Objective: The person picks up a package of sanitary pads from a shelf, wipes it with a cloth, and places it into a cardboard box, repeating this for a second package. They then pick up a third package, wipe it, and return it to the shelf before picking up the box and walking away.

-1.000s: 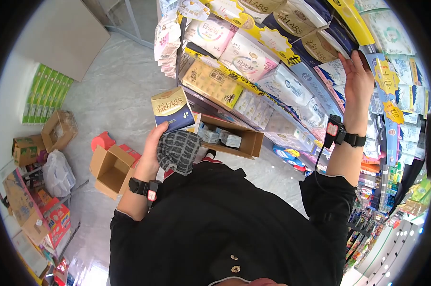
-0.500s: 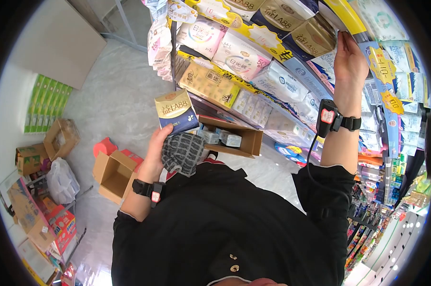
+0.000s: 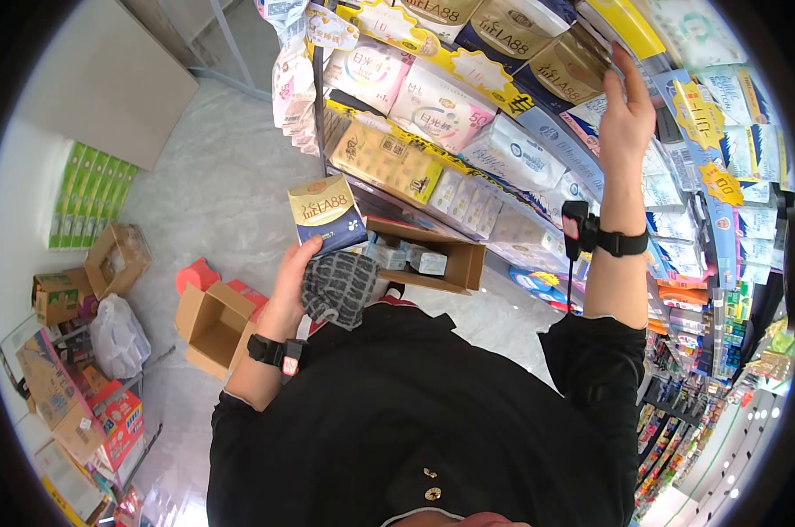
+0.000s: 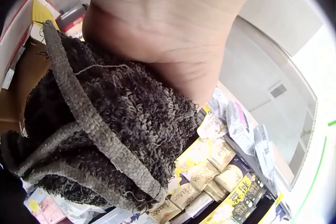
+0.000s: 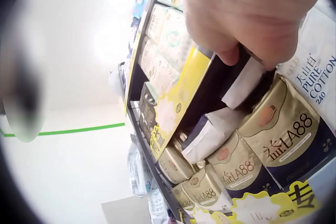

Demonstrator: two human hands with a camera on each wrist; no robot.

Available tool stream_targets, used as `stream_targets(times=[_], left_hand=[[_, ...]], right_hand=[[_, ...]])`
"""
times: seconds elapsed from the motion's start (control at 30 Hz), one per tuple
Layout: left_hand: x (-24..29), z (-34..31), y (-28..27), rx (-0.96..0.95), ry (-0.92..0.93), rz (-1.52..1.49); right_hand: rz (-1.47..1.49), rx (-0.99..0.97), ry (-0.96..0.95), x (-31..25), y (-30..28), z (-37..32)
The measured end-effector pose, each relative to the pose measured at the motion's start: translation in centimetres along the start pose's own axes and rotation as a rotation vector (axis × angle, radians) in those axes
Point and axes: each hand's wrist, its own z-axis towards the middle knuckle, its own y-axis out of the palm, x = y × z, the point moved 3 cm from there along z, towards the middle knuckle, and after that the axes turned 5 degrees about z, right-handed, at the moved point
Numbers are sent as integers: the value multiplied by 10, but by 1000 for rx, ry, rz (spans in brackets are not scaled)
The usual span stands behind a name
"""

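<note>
the left grip (image 3: 292,279) holds a gold-and-blue pack (image 3: 327,209) and grey cloth (image 3: 339,288), left of the shelf (image 3: 556,136). the right grip (image 3: 628,121) is beside similar packs (image 3: 563,74), far right; whether it holds one, i cannot tell

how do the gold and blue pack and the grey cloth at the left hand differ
The pack is gold and blue with printed lettering; the cloth is dark grey with a grid pattern. The pack has flat faces, while the cloth is bunched and soft-looking. The pack sits farther from the person's body than the cloth. Both are at the left hand.
</note>
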Motion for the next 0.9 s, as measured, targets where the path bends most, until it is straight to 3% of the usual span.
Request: stream_targets(times=[0.13, 0.3, 0.47, 0.5, 0.63, 0.67, 0.73, 0.9], left_hand=[[-2, 2, -1, 6, 1, 33], [2, -3, 0, 24, 35, 26], [-2, -2, -15, 29, 39, 1], [-2, -2, -16, 28, 34, -8], [-2, -2, -16, 66, 3, -15], [-2, 0, -16, 48, 10, -14], [-2, 2, -15, 30, 12, -15], [-3, 1, -10, -11, 34, -28]], right_hand=[[-421, -115, -154, 1, 17, 23], [-496, -155, -29, 17, 23, 37], [-380, -92, -518, -40, 35, 1], [-405, -85, -541, -46, 40, -2], [-296, 46, -388, -60, 49, 4], [-298, 44, -385, -65, 50, 6], [-468, -85, -208, -65, 56, 9], [-404, -15, -141, -30, 53, 23]])
